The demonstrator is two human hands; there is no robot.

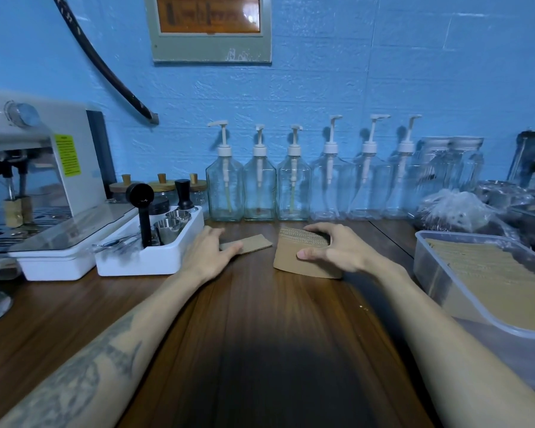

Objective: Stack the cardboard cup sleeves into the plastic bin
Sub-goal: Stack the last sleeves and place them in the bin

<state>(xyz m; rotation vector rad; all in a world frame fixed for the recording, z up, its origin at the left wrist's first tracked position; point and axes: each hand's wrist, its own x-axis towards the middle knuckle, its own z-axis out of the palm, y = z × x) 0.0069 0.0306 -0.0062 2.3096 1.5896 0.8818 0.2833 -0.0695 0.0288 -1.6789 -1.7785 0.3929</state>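
Right hand (334, 247) around brown sleeve stack (303, 257)

A wooden counter (260, 319) runs along a blue wall (352, 72). At the left stands a white coffee machine (37, 168) with a yellow label on its side. Just beside it, a white tray (155, 257) holds small metal cups (170, 225), a black scoop (142, 211) and a black tamper (183, 194). Behind the tray are small jars with wooden lids (161, 186). A row of six clear pump bottles (294, 186) lines the wall. Further right sit clear jars (445, 168) and a plastic bag (454, 211). A framed sign (209, 27) hangs above, and a dark hose (105, 69) slants down the wall.
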